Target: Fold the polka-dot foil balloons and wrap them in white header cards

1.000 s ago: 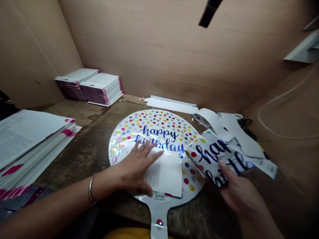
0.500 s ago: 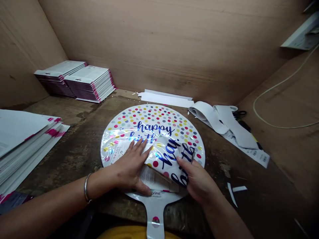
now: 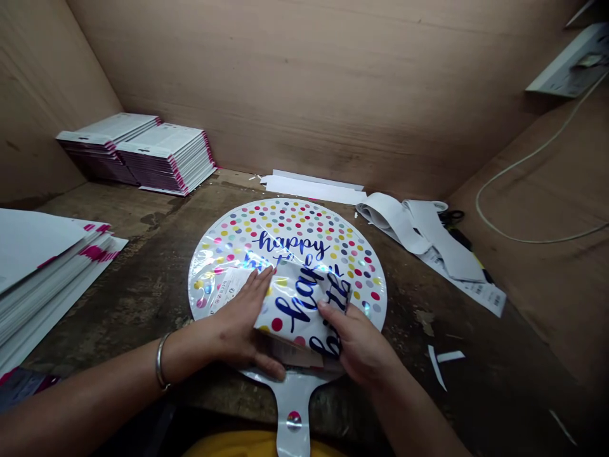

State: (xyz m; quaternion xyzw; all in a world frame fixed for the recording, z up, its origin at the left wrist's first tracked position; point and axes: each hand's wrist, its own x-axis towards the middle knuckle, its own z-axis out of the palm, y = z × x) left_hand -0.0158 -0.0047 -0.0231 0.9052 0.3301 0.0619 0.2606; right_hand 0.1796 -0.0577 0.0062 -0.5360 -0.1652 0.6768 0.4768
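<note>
A round white foil balloon (image 3: 285,219) with coloured dots and blue "happy" lettering lies flat on the table, its tail pointing toward me. My right hand (image 3: 359,339) grips a folded dotted foil piece (image 3: 290,304) by its right end, thumb on top. My left hand (image 3: 240,324) is spread over a clear plastic bag (image 3: 223,289) on the balloon, thumb apart from the fingers. The folded piece reaches the left fingers and covers part of a printed card inside the bag.
Stacks of white and pink packets (image 3: 162,149) stand at the back left, with larger packets (image 3: 42,254) at the near left. White label strips (image 3: 419,228), scissors (image 3: 454,217) and paper scraps (image 3: 438,365) lie to the right.
My right hand has moved the folded piece left, further over the bag and closer against my left hand. The left hand stays spread. The view has shifted slightly.
</note>
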